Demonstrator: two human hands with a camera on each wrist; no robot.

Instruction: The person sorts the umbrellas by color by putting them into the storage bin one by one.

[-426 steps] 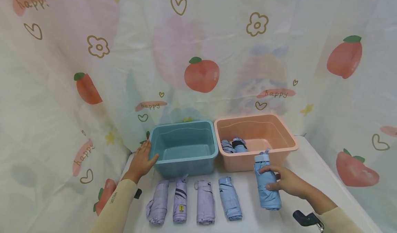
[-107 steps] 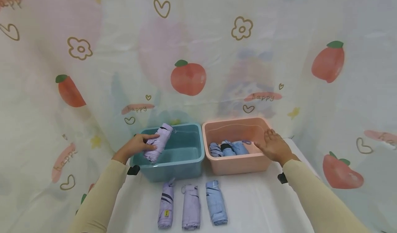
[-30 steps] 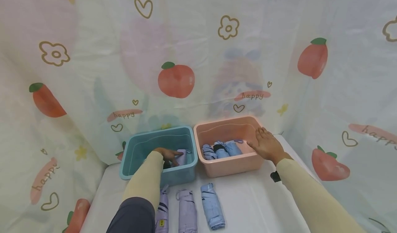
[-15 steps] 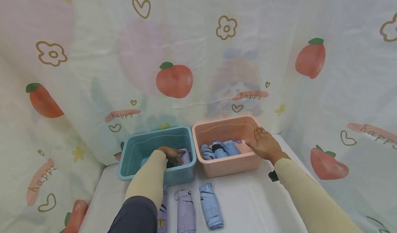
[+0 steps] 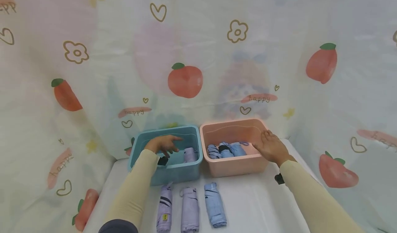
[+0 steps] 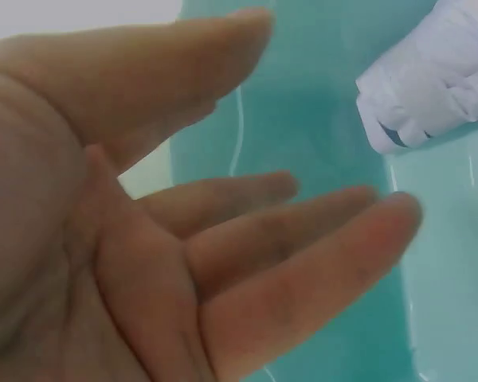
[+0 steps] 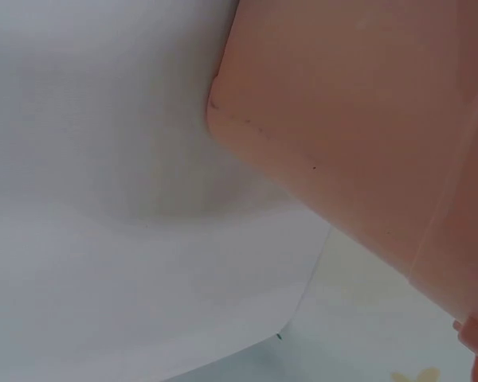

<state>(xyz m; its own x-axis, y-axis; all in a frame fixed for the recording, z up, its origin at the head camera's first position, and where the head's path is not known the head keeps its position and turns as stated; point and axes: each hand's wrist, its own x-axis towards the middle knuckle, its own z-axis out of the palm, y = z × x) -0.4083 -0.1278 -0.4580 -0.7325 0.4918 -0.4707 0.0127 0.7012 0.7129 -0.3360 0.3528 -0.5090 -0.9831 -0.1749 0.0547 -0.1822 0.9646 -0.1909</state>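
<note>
Your left hand [image 5: 162,144], loose and holding nothing, was nearer than your straight-fingered right hand [image 5: 271,147] to the yellow-tagged umbrella [image 5: 164,208], which lay on your side of it, lengthwise toward you.

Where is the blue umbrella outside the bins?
In the head view, the blue umbrella lies on the table, right of a purple umbrella, in front of the peach bin.

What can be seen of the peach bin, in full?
The peach bin is a rectangular, open-topped tub, apparently smooth plastic, with a projecting rim. It stands upright on the white table, close beside the teal bin. Three folded bluish umbrellas lie inside, toward its left. The right hand appears to rest on its right rim, and a few dark specks mark its outer wall.
</note>
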